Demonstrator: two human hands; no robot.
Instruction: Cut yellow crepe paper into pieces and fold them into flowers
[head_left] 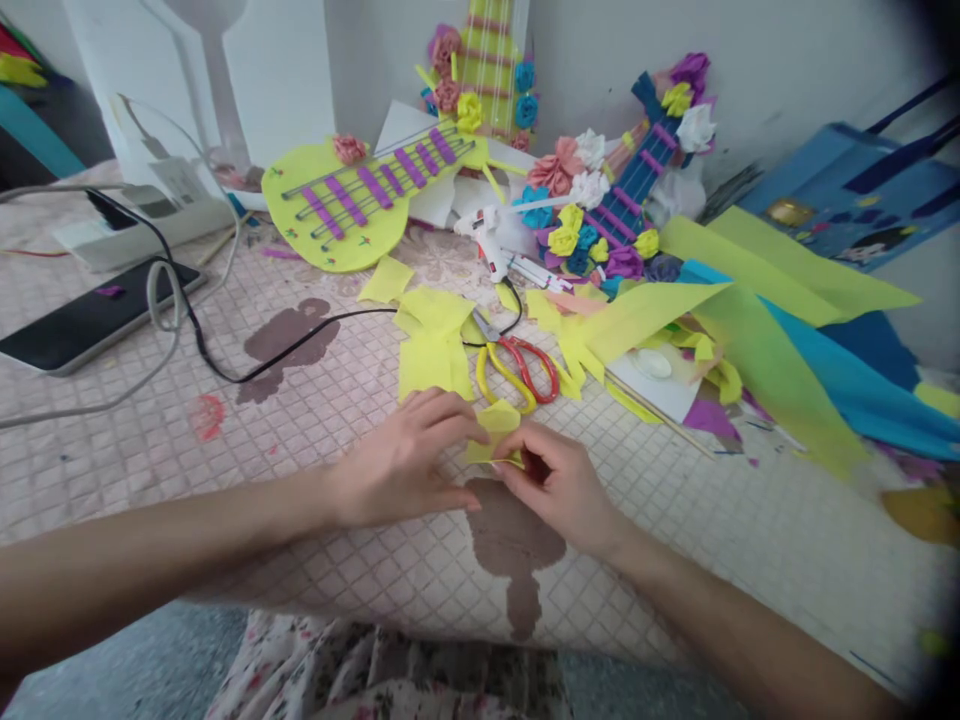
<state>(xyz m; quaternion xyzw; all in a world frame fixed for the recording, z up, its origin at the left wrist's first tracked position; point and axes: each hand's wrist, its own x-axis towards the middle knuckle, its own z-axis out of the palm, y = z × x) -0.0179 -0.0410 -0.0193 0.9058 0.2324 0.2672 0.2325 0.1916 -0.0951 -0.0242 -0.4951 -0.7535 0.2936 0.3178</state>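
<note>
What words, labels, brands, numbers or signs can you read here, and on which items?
None legible.
White glue gun: small dark marks on the body, too small and blurred to read.
Blue bag: printed pictures, no readable lettering.
White power strip: no readable markings.
Flat device with dark screen: no readable text.
Yellow paper piece being handled: no lettering visible.

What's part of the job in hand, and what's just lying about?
In the job:
- small yellow piece, pinched by the right hand, left hand beside it
- likely the yellow sheets just beyond
- perhaps the scissors, lying close by

Apparently just lying about:
- phone
- power strip
- blue bag
</note>
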